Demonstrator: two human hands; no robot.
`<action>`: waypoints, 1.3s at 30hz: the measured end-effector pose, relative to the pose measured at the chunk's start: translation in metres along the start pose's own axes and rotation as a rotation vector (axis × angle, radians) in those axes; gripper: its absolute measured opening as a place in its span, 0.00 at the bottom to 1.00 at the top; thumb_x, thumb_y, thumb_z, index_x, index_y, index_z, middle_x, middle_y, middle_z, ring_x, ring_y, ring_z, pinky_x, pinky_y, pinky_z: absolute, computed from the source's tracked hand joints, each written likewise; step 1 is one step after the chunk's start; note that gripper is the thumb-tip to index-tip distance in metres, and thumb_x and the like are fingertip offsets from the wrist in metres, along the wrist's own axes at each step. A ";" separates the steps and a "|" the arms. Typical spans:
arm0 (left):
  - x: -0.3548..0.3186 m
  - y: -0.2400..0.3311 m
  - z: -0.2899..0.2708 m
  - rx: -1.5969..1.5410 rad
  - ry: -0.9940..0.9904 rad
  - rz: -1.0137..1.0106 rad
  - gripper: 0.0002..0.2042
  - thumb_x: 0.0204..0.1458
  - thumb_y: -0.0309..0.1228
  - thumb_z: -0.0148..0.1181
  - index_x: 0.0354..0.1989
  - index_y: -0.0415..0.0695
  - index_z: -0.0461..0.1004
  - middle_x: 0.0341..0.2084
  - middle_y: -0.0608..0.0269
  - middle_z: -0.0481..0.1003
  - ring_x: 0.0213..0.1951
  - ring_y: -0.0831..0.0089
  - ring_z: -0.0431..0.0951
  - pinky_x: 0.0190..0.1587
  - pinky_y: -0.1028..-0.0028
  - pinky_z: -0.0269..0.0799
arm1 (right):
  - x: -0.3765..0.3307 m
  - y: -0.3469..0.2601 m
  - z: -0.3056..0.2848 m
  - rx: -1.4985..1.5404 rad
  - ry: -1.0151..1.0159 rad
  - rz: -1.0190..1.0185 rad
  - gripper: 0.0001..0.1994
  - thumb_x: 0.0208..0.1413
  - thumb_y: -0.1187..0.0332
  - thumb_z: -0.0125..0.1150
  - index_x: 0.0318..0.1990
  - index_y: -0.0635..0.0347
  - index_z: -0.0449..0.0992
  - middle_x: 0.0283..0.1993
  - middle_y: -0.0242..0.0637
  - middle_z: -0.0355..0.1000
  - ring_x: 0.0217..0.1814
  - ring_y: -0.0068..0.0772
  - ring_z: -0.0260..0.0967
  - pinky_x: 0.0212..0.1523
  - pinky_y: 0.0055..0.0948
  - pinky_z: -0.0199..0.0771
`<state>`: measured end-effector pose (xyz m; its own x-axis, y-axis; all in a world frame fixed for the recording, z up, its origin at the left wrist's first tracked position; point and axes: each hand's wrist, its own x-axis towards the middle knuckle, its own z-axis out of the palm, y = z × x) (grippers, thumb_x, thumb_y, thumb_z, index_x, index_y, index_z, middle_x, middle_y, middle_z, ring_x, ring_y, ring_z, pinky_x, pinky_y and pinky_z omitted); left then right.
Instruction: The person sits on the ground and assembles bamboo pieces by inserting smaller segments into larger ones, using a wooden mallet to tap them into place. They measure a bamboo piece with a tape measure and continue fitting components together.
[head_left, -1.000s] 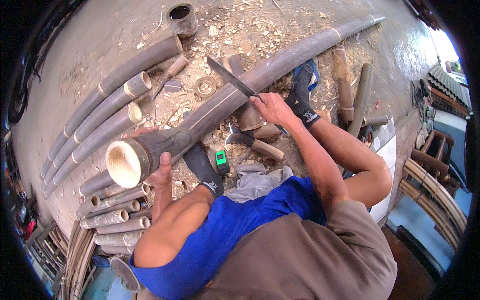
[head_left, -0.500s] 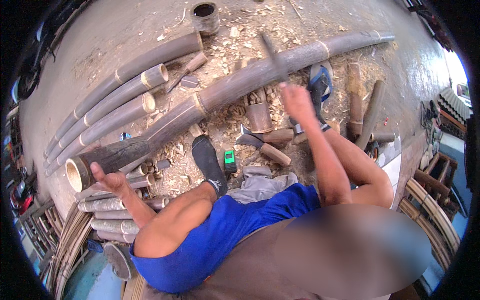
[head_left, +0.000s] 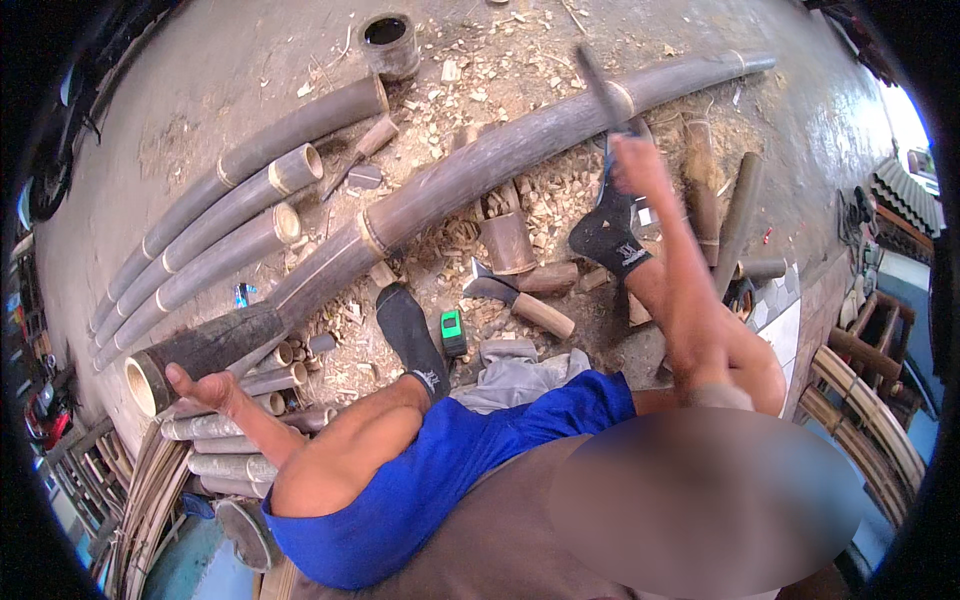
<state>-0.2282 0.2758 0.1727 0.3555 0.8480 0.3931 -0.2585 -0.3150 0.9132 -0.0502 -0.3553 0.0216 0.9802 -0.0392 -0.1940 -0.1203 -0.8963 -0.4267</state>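
Two hands at work on one long bamboo pole (head_left: 450,190), lying on the floor (head_left: 200,90) from its cut butt at near left to its thin tip at far right. Left hand (head_left: 195,388) open, palm against the underside of the butt end. Right hand (head_left: 638,165) raised above the pole's far half, closed around the handle of a long blade (head_left: 596,85) that points upward. Wood chips (head_left: 530,190) litter the floor beside the pole. Hatchet (head_left: 515,300) lies just near of it, between the person's dark-socked feet. Three more poles (head_left: 230,215) lie farther left
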 end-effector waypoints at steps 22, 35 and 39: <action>-0.168 -0.080 0.182 1.084 -1.625 0.512 0.46 0.39 0.44 0.80 0.65 0.41 0.62 0.52 0.47 0.71 0.57 0.48 0.73 0.56 0.53 0.72 | -0.041 0.020 -0.065 0.730 0.142 0.448 0.22 0.70 0.54 0.53 0.32 0.64 0.76 0.22 0.32 0.71 0.19 0.27 0.69 0.21 0.31 0.71; -0.054 -0.131 0.057 1.160 -1.446 0.780 0.53 0.26 0.36 0.83 0.68 0.46 0.61 0.58 0.54 0.67 0.59 0.53 0.68 0.60 0.54 0.66 | -0.064 -0.098 0.038 0.394 0.042 0.059 0.23 0.70 0.54 0.52 0.34 0.68 0.78 0.31 0.56 0.77 0.31 0.61 0.74 0.35 0.49 0.75; -0.027 -0.136 0.025 1.192 -1.473 0.734 0.55 0.23 0.33 0.82 0.69 0.46 0.59 0.57 0.53 0.68 0.59 0.51 0.68 0.61 0.53 0.65 | -0.099 -0.213 0.089 0.421 -0.144 -0.119 0.24 0.70 0.53 0.50 0.34 0.67 0.81 0.34 0.59 0.78 0.38 0.65 0.77 0.42 0.55 0.77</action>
<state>-0.1803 0.2852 0.0410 0.9518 -0.2712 -0.1434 -0.2826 -0.9570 -0.0658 -0.1361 -0.1208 0.0528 0.9628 0.1418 -0.2301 -0.0907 -0.6323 -0.7694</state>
